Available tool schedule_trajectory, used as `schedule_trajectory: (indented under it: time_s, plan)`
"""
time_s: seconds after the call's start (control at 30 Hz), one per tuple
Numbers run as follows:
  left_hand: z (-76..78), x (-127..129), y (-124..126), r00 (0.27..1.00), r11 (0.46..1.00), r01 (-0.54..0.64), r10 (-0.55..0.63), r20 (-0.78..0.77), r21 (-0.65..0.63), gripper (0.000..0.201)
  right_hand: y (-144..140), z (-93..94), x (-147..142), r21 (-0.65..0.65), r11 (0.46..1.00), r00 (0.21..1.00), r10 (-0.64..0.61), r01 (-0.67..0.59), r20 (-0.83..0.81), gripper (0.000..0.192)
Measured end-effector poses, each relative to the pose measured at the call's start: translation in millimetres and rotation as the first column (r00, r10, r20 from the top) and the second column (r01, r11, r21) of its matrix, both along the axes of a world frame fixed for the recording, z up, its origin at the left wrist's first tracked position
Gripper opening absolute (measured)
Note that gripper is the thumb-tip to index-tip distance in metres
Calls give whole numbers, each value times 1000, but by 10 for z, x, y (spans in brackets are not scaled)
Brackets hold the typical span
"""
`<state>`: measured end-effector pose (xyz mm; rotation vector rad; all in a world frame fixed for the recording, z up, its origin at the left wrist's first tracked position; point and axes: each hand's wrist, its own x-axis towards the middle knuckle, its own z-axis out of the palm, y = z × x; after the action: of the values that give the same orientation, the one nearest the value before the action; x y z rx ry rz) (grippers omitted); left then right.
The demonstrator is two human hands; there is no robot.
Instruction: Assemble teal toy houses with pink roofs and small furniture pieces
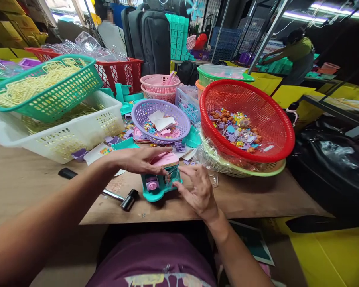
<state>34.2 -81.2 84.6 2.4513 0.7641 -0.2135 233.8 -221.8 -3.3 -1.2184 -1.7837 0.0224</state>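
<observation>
A small teal and pink plastic toy (160, 178) is held between both hands at the near edge of the wooden table (24, 179). The left hand (140, 159) is laid over its pink top, fingers closed lightly on it; the right hand (197, 190) is pinched on its right side with the fingertips together on a small part there. The toy is judged light and stiff, a thin moulded shell whose small fitted pieces could snap or pop loose, so it is best gripped by the solid teal base. A hammer (107, 193) lies just to its left. Behind it stand a purple basket (179, 119) of small parts and a red basket (275, 119) of beads, with a white basket (86, 131) further left.
</observation>
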Motion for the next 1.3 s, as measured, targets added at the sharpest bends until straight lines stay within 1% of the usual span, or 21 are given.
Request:
schedule_trajectory:
  time_s: [0.07, 0.13, 0.17, 0.23, 0.3, 0.37, 0.43, 0.5, 0.53, 0.63, 0.67, 0.73, 0.87, 0.97, 1.03, 1.07, 1.1, 1.17, 1.2, 1.23, 1.3]
  plan:
    - [10, -8, -14, 997, 997, 76, -76, 1, 10, 92, 80, 93, 58, 10, 1000, 994, -16, 15, 108, 61]
    - [27, -1, -37, 989, 989, 147, -147, 4, -5, 93, 165, 172, 123, -66, 994, 975, 99, -88, 199, 80]
    - [39, 4, -46, 986, 985, 169, -169, 2, -19, 91, 203, 197, 149, -109, 981, 956, 183, -161, 232, 83]
    - [68, 10, -56, 985, 984, 171, -171, 0, -38, 88, 262, 217, 179, -175, 943, 914, 319, -282, 249, 82]
    - [101, 6, -57, 987, 986, 156, -157, -19, -67, 88, 291, 205, 182, -210, 918, 896, 380, -336, 231, 78]
    - [128, 7, -73, 988, 986, 140, -145, -51, -91, 91, 294, 184, 174, -226, 912, 895, 389, -342, 219, 74]
    - [135, 41, -131, 988, 991, 120, -125, -89, -56, 97, 285, 175, 168, -230, 916, 901, 377, -328, 217, 70]
    - [109, 126, -246, 987, 996, 52, -41, -154, 67, 101, 276, 188, 172, -229, 923, 907, 360, -310, 220, 67]
    - [83, 184, -321, 980, 989, 13, 18, -198, 150, 103, 275, 200, 177, -225, 928, 910, 347, -298, 226, 67]
    - [-23, 376, -559, 937, 913, -51, 184, -297, 405, 107, 289, 237, 192, -233, 931, 908, 336, -280, 252, 73]
    - [-58, 428, -625, 928, 886, -48, 210, -307, 462, 105, 300, 241, 194, -240, 926, 901, 351, -293, 255, 77]
    - [-113, 494, -708, 928, 853, -45, 229, -295, 520, 97, 325, 232, 194, -267, 906, 884, 395, -330, 250, 80]
    - [-154, 483, -681, 956, 859, -40, 181, -231, 510, 78, 388, 164, 193, -282, 899, 879, 407, -336, 248, 76]
    - [-151, 456, -640, 959, 850, -49, 186, -213, 524, 76, 405, 130, 204, -287, 900, 875, 404, -328, 268, 72]
    - [-142, 471, -677, 961, 836, -64, 198, -191, 544, 76, 385, 112, 226, -286, 895, 866, 419, -342, 273, 68]
    - [-143, 488, -699, 963, 837, -67, 198, -186, 543, 77, 383, 93, 244, -266, 893, 860, 430, -362, 274, 67]
    - [-151, 506, -709, 961, 852, -66, 194, -197, 519, 75, 399, 62, 267, -237, 893, 855, 438, -381, 276, 67]
    - [-180, 518, -671, 972, 887, 15, 95, -215, 462, 73, 500, -18, 308, -134, 906, 861, 423, -401, 283, 67]
    - [-191, 503, -635, 971, 879, -14, 125, -202, 477, 72, 571, -53, 318, -80, 913, 867, 405, -399, 291, 65]
    - [-193, 474, -605, 976, 876, -11, 115, -186, 482, 70, 636, -73, 319, -23, 912, 870, 398, -409, 291, 64]
    - [-155, 379, -606, 984, 868, -60, 135, -118, 493, 67, 705, -53, 294, 5, 907, 865, 399, -421, 305, 67]
